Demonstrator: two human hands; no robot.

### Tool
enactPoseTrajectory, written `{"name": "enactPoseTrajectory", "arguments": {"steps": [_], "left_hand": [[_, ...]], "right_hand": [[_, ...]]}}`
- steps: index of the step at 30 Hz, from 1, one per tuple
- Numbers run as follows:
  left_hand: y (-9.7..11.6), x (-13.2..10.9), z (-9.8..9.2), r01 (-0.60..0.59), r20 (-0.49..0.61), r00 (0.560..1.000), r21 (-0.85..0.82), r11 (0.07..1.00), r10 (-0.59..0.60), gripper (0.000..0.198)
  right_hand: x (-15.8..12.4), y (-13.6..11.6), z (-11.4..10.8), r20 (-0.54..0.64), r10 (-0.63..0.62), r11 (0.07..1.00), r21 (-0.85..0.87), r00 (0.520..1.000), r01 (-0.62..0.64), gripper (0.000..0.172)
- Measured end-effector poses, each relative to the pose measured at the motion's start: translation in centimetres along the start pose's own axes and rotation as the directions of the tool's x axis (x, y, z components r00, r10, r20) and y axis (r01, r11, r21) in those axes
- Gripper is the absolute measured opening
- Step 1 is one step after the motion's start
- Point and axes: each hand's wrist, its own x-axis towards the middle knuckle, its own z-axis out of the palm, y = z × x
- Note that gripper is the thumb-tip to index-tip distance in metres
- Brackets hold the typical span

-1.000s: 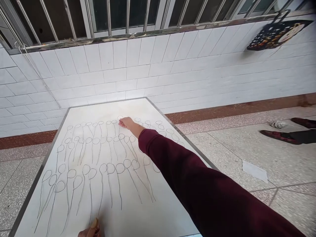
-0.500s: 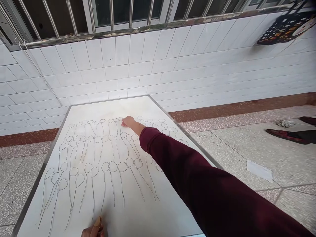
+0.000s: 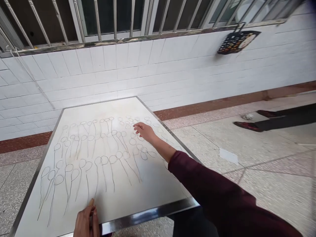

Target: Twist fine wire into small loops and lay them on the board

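On the white table [image 3: 128, 194] lie rows of thin dark loops with long tails, like wire or thread; a tailed loop [image 3: 88, 166] is in the front row. My right hand [image 3: 145, 132] is over the table's right half, fingers loosely curved and apart, holding nothing visible. Around it are several small loops [image 3: 132, 141] without visible tails. My left hand [image 3: 87, 219] rests at the near edge, fingers pressed together near the tail ends. What they pinch, if anything, cannot be made out.
Behind the table is a white tiled wall [image 3: 172, 75] with a barred window [image 3: 116, 19]. A patterned bag [image 3: 237, 41] hangs there. At right, another person's legs and shoes [image 3: 248, 126] show on the floor, with a white sheet [image 3: 228, 156] nearby.
My right hand has left the back row of tailed loops, moved right and loosened its fingers. The view has shifted right, and more of my left hand shows.
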Motion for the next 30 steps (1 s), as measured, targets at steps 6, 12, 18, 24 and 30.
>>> {"name": "enactPoseTrajectory", "arguments": {"steps": [6,12,18,24,30], "left_hand": [[0.2,0.5,-0.4,-0.124,-0.004,0.992,0.153,0.980,0.126,0.032],[0.0,1.2,-0.7,-0.187,0.018,0.982,0.176,0.966,0.187,0.034],[0.4,1.4,-0.6,-0.214,0.015,0.976,0.182,0.960,0.215,0.036],[0.1,1.6,-0.6,-0.252,0.028,0.968,0.173,0.952,0.251,0.036],[0.2,1.6,-0.6,-0.219,0.031,0.976,0.123,0.968,0.217,0.038]], "right_hand": [[-9.0,5.2,-2.1,-0.083,-0.081,0.963,-0.265,0.993,0.057,0.018],[-12.5,7.2,0.2,-0.067,-0.158,0.887,-0.448,0.985,0.112,0.016],[-12.6,7.5,2.3,-0.027,-0.209,0.803,-0.575,0.978,0.156,0.014],[-13.3,8.7,1.7,-0.042,-0.222,0.713,-0.689,0.974,0.133,0.016],[-14.1,9.9,0.1,0.102,-0.306,0.610,-0.743,0.947,0.276,0.015]]}}
